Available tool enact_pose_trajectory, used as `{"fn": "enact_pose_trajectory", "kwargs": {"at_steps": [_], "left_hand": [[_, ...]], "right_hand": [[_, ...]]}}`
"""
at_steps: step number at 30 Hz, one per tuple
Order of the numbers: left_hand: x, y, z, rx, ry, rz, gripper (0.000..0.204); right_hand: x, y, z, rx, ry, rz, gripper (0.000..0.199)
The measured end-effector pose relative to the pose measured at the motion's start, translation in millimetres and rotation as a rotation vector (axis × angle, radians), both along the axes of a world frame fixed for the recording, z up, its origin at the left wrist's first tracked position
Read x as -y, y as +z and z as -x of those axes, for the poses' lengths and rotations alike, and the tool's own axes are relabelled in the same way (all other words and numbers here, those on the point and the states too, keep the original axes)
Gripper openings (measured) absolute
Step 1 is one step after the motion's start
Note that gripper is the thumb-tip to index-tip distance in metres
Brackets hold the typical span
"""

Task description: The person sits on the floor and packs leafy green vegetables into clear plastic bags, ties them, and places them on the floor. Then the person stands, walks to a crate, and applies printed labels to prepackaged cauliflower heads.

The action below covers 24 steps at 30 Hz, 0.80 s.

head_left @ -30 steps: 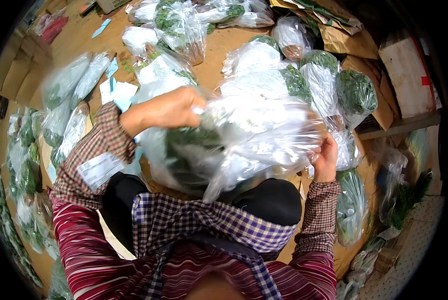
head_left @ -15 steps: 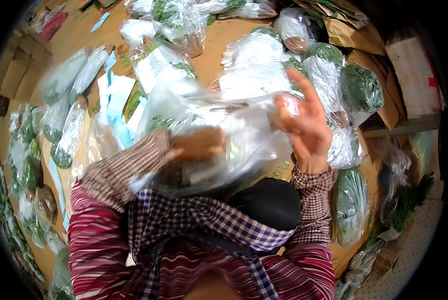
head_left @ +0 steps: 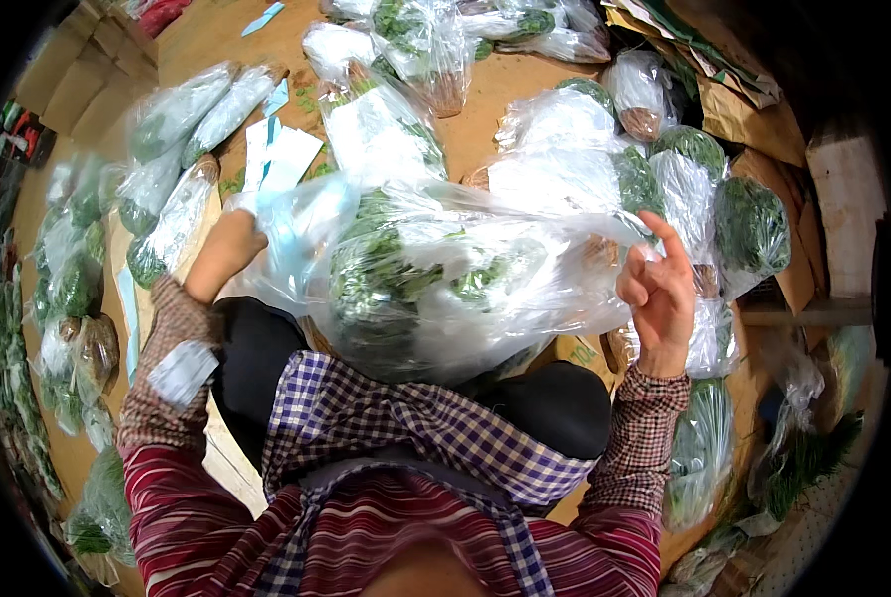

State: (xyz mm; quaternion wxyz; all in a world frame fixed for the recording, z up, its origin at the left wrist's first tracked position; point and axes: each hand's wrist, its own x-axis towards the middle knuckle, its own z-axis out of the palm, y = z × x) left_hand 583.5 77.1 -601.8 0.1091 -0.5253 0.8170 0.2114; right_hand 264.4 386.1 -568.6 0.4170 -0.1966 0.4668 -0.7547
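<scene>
Both forearms reached forward from the near side, spread apart with the elbows out. The left hand point(head_left: 228, 251) was turned with its back up, level with the left end of a large clear bag of leafy greens point(head_left: 485, 303); the right hand point(head_left: 659, 289) stood upright at the bag's right end, fingers pointing away from the body.

The left hand was closed, its fingers curled onto the film at the bag's left end. The right hand was partly open, the index finger raised and the other fingers bent by the film; whether it pinched the plastic, I could not tell.

There was one such bag between the hands, lying sideways just beyond the checked apron point(head_left: 425, 428) and over the two dark knees point(head_left: 565, 413). One pale label point(head_left: 184, 373) clung to the left sleeve. One long green bundle in plastic point(head_left: 702, 453) lay near on the right, beside the right sleeve. One long blue strip point(head_left: 128, 320) lay on the left and one short blue strip point(head_left: 263, 19) far left. One white box point(head_left: 845, 214) stood at the far right.
</scene>
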Motion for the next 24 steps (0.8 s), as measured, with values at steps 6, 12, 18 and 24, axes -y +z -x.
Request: {"fn": "enact_pose_trajectory", "kwargs": {"at_steps": [6, 12, 18, 24], "left_hand": [[-26, 106, 49, -1.406, 0.399, -0.828, 0.017], [-70, 177, 67, -1.651, 0.001, -0.904, 0.026], [-104, 97, 132, -1.169, -0.088, -0.928, 0.007], [-131, 60, 146, -1.103, -0.307, -1.045, 0.026]], "right_hand": [[25, 43, 8, 0.173, 0.018, 0.222, 0.029], [-22, 88, 10, -0.048, 0.126, 0.749, 0.046], [44, 45, -23, 0.083, 0.327, 0.403, 0.049], [81, 44, -41, -1.519, 0.482, -0.064, 0.072]]}}
